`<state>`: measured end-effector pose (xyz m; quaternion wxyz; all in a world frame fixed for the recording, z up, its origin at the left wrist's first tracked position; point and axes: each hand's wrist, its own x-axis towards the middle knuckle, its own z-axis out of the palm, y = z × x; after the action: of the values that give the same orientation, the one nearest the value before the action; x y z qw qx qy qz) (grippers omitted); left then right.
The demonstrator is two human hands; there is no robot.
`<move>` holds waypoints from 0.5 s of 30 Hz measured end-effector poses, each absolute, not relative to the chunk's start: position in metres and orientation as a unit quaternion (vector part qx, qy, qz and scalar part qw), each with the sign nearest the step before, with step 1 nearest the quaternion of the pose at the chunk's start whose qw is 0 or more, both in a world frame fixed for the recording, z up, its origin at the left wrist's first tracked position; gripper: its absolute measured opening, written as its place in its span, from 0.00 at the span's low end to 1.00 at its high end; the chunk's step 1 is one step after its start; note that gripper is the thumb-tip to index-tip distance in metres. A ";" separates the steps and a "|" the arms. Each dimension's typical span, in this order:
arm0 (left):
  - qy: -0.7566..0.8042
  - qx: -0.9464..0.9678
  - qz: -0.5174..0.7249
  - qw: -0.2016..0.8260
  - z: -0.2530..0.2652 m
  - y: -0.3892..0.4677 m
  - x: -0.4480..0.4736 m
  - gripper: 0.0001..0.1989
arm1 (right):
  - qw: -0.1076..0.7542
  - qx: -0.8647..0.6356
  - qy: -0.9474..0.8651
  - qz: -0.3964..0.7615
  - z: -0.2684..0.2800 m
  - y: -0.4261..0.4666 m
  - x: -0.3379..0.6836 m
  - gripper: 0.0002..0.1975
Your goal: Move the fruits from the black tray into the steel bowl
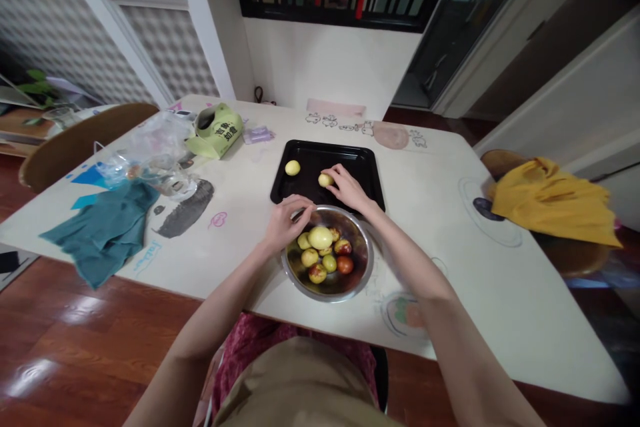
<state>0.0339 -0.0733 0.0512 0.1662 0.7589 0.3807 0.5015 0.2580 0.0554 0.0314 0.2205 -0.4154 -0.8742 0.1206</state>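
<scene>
My right hand (347,188) is closed around a small pale yellow round fruit (325,180), at the middle of a black baking tray (360,149). Another pale yellow fruit (293,167) sits by itself on the tray's left side. Just in front of the tray stands a shiny metal bowl (367,260). Inside it lie several round fruits, among them a large pale yellow one (321,237), a red tomato (345,265) and a mottled red-yellow one (317,273). At the bowl's far left rim, my left hand (288,221) has its thumb and bent fingers gripping the edge.
Left of the tray are a green paper box (220,132), a purple packet (259,135), a glass jug (175,180), clear plastic wrapping (155,137) and a teal cloth (107,227). A yellow cloth (553,203) hangs over a chair at the right. Drawings mark the white tabletop (450,213).
</scene>
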 end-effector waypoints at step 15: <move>0.287 0.811 0.467 0.204 0.059 -0.075 0.031 0.09 | 0.268 -0.421 -0.860 0.104 0.065 0.019 0.265 0.22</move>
<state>0.0309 -0.0745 0.0594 0.2037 0.8113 0.2871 0.4667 0.2651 0.0189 0.0652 0.2678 -0.4212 -0.8603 0.1042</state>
